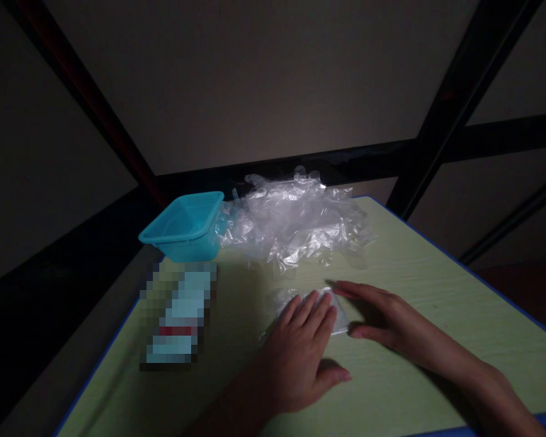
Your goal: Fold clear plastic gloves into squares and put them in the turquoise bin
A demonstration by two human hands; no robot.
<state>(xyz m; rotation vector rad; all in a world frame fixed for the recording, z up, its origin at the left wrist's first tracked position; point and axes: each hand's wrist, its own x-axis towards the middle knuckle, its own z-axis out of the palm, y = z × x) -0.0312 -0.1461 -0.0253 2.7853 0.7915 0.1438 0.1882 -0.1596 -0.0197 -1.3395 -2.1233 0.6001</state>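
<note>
A small, flat clear plastic bag [341, 312] lies on the table, whitish inside and partly hidden by my hand. My left hand [295, 358] rests flat on it, fingers stretched out and thumb spread to the right. At the bag's right edge is my right hand [377, 309], open on its side, with fingers extended and thumb apart; its fingertips are at the bag's upper right corner. Beyond both hands spreads a loose heap of thin clear plastic gloves [300, 218], some with rounded finger ends showing.
A turquoise plastic basin [191, 246] stands at the back left, touching the heap. In front of it lies a blurred-out, long pale blue object with a red band [182, 309]. The light green table [418, 291] has a blue edge; a wall with dark beams rises behind.
</note>
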